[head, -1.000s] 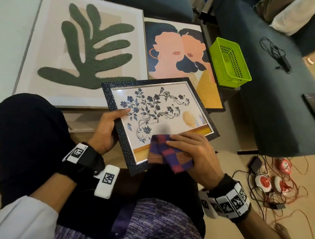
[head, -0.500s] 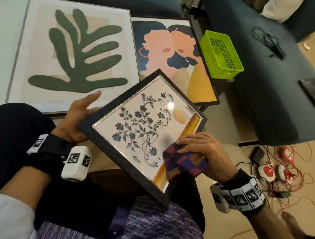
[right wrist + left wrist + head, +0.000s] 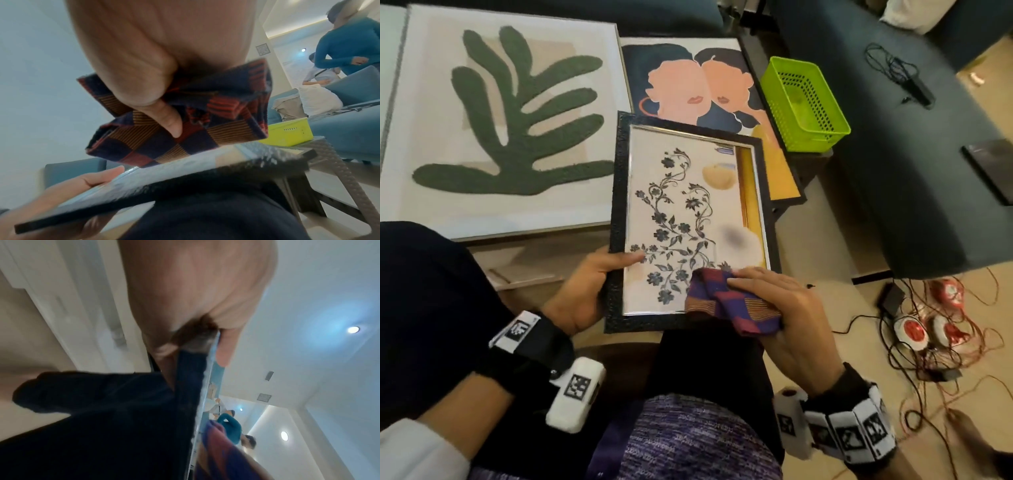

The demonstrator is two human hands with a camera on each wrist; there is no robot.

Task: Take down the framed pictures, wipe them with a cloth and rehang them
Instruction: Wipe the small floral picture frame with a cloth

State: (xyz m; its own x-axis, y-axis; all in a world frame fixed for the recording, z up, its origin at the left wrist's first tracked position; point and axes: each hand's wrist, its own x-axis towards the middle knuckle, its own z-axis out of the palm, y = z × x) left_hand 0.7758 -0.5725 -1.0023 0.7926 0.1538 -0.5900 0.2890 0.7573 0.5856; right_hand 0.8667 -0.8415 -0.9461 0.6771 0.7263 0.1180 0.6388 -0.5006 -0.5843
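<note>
Your left hand (image 3: 582, 294) is gripping the black-framed floral picture (image 3: 688, 222) at its 8 o'clock edge (thumb on the glass). Your right hand (image 3: 784, 308) is pinching the checked cloth (image 3: 729, 305) at 5 o'clock.

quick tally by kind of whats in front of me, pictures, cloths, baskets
framed pictures: 3 (floral picture held by the left hand, green leaf picture, two faces picture)
cloths: 1 (checked cloth in the right hand)
baskets: 1 (green basket)
total: 5

Left hand (image 3: 582, 291) grips with thumb on top; right hand (image 3: 787, 308) curls, fingers pressing down.
</note>
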